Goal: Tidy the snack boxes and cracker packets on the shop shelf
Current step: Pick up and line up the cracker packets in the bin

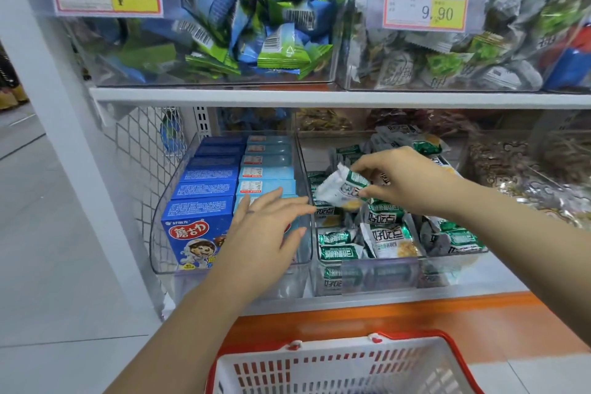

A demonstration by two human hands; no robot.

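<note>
Two rows of blue snack boxes point(204, 189) stand in a clear bin point(166, 201) on the lower shelf. Beside it, a second clear bin point(377, 275) holds several green-and-white cracker packets point(388, 238) lying loose. My right hand point(406, 179) pinches one cracker packet point(339, 189), lifted a little above the pile. My left hand point(265, 230) hovers with fingers spread over the front of the lighter blue boxes, at the divider between the two bins, holding nothing.
A red and white shopping basket point(345, 365) sits below me by the orange shelf base point(383, 317). The upper shelf point(319, 97) carries clear bins of blue-green wrapped sweets point(256, 25) and grey-green packets point(463, 51). A wire mesh panel point(144, 150) closes the shelf's left end.
</note>
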